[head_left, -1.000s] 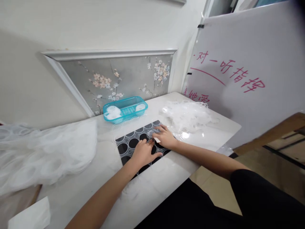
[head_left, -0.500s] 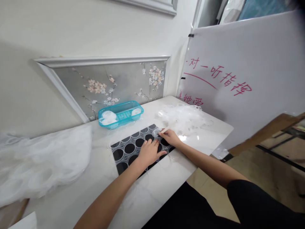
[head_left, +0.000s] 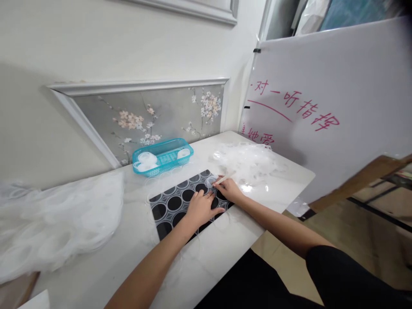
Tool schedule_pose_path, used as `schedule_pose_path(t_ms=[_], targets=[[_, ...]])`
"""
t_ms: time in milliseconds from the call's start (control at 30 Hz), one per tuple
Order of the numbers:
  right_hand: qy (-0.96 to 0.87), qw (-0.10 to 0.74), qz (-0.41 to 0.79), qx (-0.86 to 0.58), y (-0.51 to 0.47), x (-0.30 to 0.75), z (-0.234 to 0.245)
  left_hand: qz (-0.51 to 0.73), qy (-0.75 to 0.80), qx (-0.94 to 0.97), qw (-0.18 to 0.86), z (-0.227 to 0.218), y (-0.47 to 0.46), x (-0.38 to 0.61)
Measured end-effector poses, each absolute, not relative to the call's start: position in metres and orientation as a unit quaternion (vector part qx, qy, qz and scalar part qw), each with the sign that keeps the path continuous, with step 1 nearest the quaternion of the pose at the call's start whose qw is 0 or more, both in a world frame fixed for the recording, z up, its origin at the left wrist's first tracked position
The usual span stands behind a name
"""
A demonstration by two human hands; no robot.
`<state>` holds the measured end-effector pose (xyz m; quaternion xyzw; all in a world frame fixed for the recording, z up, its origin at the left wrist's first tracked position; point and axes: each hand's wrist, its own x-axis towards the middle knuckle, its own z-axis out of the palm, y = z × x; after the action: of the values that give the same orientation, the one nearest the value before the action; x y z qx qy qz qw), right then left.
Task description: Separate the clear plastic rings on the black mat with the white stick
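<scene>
A black sheet with rows of circular cut-outs [head_left: 174,202] lies on the white table [head_left: 206,262]. My left hand [head_left: 201,209] rests on it with the fingers spread. My right hand [head_left: 228,188] pinches a thin pale stick [head_left: 224,178], its tip down at a clear round disc [head_left: 210,182] near the sheet's far right corner. Whether the tip touches the disc is hard to tell. Behind the sheet stands a teal plastic basket [head_left: 163,168] with white round pieces [head_left: 147,159] at its left end and a few at its right.
Translucent plastic scraps [head_left: 251,161] are heaped at the table's back right. A larger pile of clear sheets with round holes [head_left: 61,219] covers the left side. A whiteboard with red writing [head_left: 322,77] stands beyond the right edge, and a wall with a floral panel [head_left: 180,107] closes the back.
The stick in my right hand now leans lower and shows more of its length. My left hand stays in place on the sheet. The view has shifted very slightly.
</scene>
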<state>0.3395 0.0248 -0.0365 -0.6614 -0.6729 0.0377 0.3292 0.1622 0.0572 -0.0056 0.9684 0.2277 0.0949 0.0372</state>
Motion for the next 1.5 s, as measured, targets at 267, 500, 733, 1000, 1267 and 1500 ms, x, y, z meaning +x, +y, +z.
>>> schedule_pose_path(t_ms=[267,500,733,1000,1267,1500], targets=[[-0.607,0.172,-0.203,-0.749,0.060,0.377,0.029,0.078,0.235,0.966,0.075,0.002,0.060,0.165],[-0.562,0.255,-0.221,-0.755,0.061,0.408,0.052,0.095,0.211,0.971,0.064,-0.002,0.065,0.161],[-0.630,0.396,0.058,-0.665,0.026,0.344,-0.021,0.110,0.200,0.973,0.044,-0.009,0.061,0.158],[-0.607,0.399,0.102,-0.680,0.027,0.337,-0.033,0.106,0.198,0.973,0.049,-0.008,0.063,0.157],[-0.608,0.408,0.108,-0.673,0.024,0.334,-0.032,0.101,0.204,0.973,0.045,-0.009,0.063,0.158],[-0.602,0.423,0.120,-0.667,0.025,0.336,-0.031,0.105,0.202,0.973,0.033,-0.013,0.062,0.161]])
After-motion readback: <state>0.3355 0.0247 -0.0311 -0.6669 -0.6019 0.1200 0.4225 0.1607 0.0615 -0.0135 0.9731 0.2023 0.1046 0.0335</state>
